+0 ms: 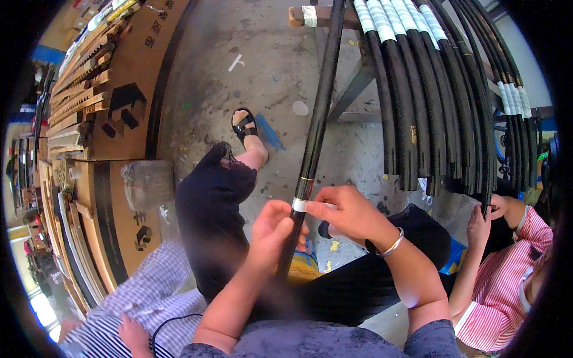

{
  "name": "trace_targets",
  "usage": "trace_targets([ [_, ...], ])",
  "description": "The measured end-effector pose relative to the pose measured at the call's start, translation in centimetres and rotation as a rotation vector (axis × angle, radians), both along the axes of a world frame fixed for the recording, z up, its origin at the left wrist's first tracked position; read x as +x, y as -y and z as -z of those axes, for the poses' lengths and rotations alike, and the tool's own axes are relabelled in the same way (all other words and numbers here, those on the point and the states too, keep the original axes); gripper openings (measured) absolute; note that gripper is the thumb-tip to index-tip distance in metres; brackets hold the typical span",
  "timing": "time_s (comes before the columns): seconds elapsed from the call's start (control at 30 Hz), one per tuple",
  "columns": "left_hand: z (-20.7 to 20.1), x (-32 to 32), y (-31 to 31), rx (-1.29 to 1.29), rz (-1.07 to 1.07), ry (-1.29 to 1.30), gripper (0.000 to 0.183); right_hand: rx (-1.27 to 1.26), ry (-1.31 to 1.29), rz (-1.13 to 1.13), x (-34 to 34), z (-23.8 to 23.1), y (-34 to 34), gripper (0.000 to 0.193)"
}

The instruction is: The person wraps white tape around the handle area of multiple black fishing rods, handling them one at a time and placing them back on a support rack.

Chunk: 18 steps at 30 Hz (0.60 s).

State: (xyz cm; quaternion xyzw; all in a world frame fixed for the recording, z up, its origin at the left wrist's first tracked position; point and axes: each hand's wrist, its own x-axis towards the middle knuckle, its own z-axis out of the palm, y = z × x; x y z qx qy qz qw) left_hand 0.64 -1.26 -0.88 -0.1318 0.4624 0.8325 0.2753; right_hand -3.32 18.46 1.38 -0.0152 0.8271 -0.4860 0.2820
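A long black pole (322, 113) runs from the top of the view down between my legs, with a thin gold ring round it just above my hands. My left hand (271, 232) is closed around the pole below a short white band of tape (299, 204). My right hand (346, 212) is closed on the right side of that tape, with thumb and fingers pressed at its end against the pole. The pole's lower end is hidden near my lap.
Several black poles with white-wrapped sections (391, 15) lie side by side on a rack (356, 83) at the right. A co-worker in a striped red shirt (507, 292) holds a pole there. Cardboard boxes (128, 107) with wooden strips (77, 95) line the left. Another person sits at the lower left.
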Motion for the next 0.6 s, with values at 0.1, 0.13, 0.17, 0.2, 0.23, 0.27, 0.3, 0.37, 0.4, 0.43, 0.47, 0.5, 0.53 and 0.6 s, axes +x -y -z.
trace_targets([
  [0.1, -0.2, -0.1, -0.1, 0.051, 0.015, 0.061, 0.039, -0.037, 0.106, 0.017, -0.2, -0.3, 0.2, 0.058],
  [0.13, -0.2, -0.1, -0.2, 0.044, 0.006, 0.052, 0.038, -0.049, 0.096, 0.03, -0.1, -0.2, 0.3, 0.057],
  [0.17, -0.2, 0.1, -0.3, 0.037, -0.005, 0.042, 0.037, -0.061, 0.085, 0.043, 0.0, -0.1, 0.4, 0.057],
  [0.2, -0.2, 0.2, -0.3, 0.029, -0.015, 0.033, 0.037, -0.073, 0.075, 0.056, 0.1, -0.1, 0.5, 0.057],
  [0.23, -0.3, 0.3, -0.2, -0.106, 0.034, -0.133, 0.038, -0.068, 0.072, 0.06, 0.0, -0.2, 0.6, 0.057],
  [0.27, -0.4, 0.5, 0.0, -0.242, 0.082, -0.298, 0.04, -0.063, 0.068, 0.064, 0.0, -0.3, 0.7, 0.057],
  [0.3, -0.4, 0.8, 0.1, -0.379, 0.131, -0.462, 0.042, -0.057, 0.065, 0.068, 0.0, -0.4, 0.8, 0.056],
  [0.37, -1.2, 1.1, 0.0, -0.402, 0.11, -0.388, 0.05, -0.079, 0.032, 0.085, 0.3, 0.0, 0.9, 0.056],
  [0.4, -1.9, 1.3, -0.2, -0.383, 0.093, -0.253, 0.049, -0.091, 0.016, 0.094, 0.5, 0.4, 1.0, 0.056],
  [0.43, -2.5, 1.4, -0.6, -0.361, 0.075, -0.127, 0.049, -0.095, 0.021, 0.093, 0.4, 0.5, 1.0, 0.054],
  [0.47, -2.2, 1.5, -0.8, -0.233, -0.022, -0.121, 0.042, -0.099, 0.027, 0.092, 0.4, 0.7, 0.9, 0.053],
  [0.5, -2.0, 1.4, -0.6, -0.179, -0.02, -0.069, 0.041, -0.103, 0.032, 0.092, 0.4, 0.8, 0.9, 0.052],
  [0.53, -1.9, 1.4, -0.4, -0.129, -0.017, -0.014, 0.039, -0.128, 0.026, 0.094, 0.4, 1.0, 0.9, 0.052],
  [0.6, -1.8, 1.4, -0.5, -0.03, -0.004, 0.069, 0.036, -0.178, 0.015, 0.1, 0.4, 1.2, 0.9, 0.05],
])
